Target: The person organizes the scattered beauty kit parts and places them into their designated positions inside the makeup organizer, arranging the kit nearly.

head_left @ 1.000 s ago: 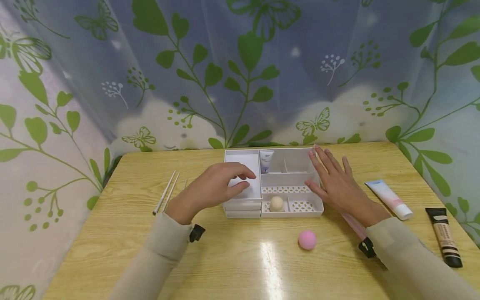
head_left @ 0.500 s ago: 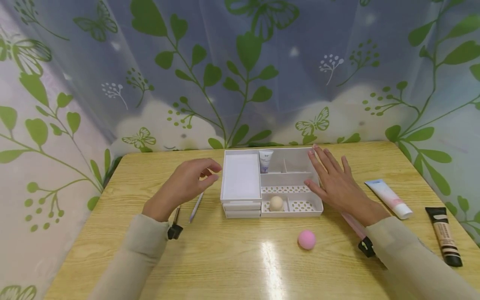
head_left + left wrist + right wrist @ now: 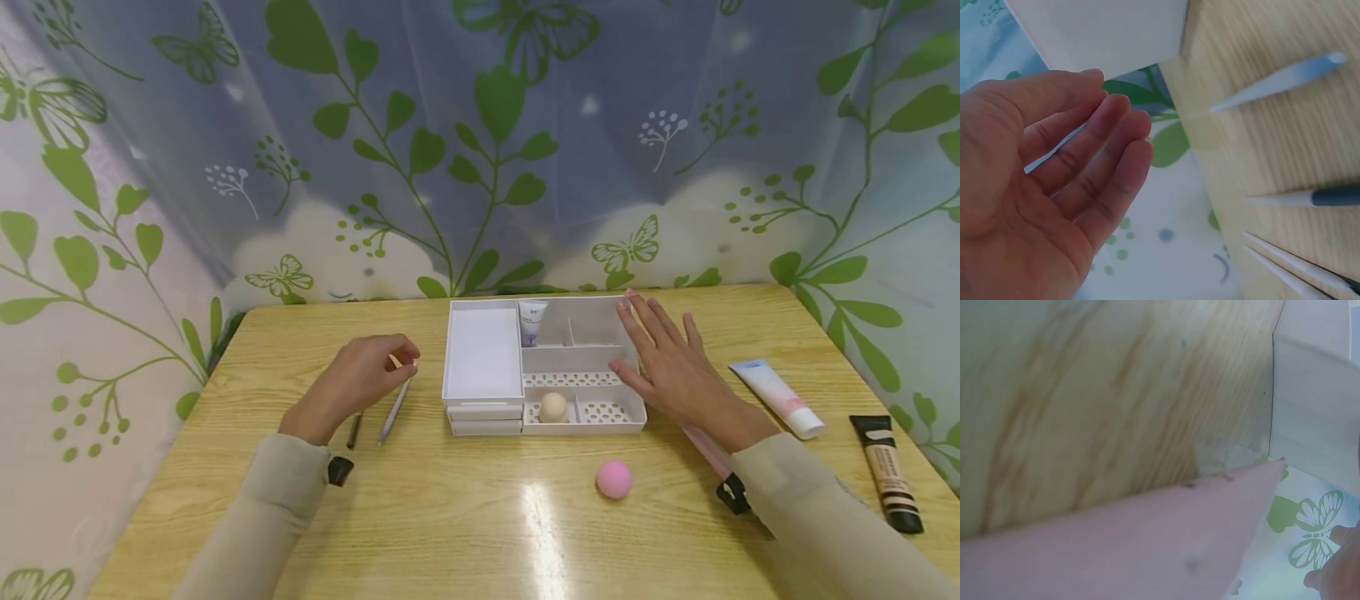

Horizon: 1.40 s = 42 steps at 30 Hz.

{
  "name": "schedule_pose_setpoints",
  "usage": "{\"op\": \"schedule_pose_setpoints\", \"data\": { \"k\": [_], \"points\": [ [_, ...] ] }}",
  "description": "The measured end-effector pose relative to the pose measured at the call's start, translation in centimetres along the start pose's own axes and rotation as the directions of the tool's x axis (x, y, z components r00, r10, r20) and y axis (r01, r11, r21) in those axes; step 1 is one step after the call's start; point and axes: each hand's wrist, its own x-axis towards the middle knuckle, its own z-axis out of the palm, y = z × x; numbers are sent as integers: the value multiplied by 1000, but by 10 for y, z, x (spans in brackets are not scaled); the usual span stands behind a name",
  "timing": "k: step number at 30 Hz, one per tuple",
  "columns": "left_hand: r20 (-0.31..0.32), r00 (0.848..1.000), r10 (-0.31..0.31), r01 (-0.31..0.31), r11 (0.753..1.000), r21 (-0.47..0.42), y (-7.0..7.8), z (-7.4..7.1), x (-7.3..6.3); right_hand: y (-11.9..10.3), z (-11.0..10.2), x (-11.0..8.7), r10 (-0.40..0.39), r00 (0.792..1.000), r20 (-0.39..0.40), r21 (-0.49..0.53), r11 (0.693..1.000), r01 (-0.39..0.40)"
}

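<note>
My left hand (image 3: 356, 379) hovers left of the white organizer box (image 3: 483, 354), its fingertips overlapping the upper end of a slim white pen-like stick (image 3: 393, 414). In the left wrist view the fingers of my left hand (image 3: 1079, 144) are loosely curved and hold nothing. That white and blue stick (image 3: 1282, 81) lies on the table apart from them. My right hand (image 3: 667, 358) rests with spread fingers at the organizer's right side; only fingertips (image 3: 1341, 562) show in the right wrist view. A small white tube (image 3: 532, 322) and a cream ball (image 3: 553, 408) sit in organizer compartments.
A pink ball (image 3: 614, 480) lies in front of the organizer. To the right are a blue-pink tube (image 3: 777, 398) and a beige-black tube (image 3: 887, 473). A pink strip (image 3: 708, 451) shows under the right wrist. Thin brush-like sticks (image 3: 1291, 269) lie left; a patterned curtain (image 3: 480, 167) hangs behind.
My left hand has moved left from above the organizer's tray to beside the white stick, its fingers drawing closer together. My right hand has stayed at the organizer's right side.
</note>
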Motion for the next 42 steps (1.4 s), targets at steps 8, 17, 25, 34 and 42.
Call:
{"op": "schedule_pose_setpoints", "data": {
  "k": [8,17,25,34,42],
  "points": [
    [-9,999,-54,55,995,79,-24,5,-3,1,1,0,-2,1000,-2,-4,1000,2],
    [40,990,-133,127,984,127,-39,6,-13,1,1,2,7,1000,8,-1,1000,-7],
    [58,987,-152,142,977,159,-48,10,-20,0,0,0,5,1000,11,3,1000,-5],
    [75,986,-151,140,981,137,-53,16,-23,1,1,1,8,1000,9,6,1000,-8],
    [59,975,-215,204,966,162,-52,13,-27,0,0,1,7,1000,6,5,1000,-7]
  ]
}}
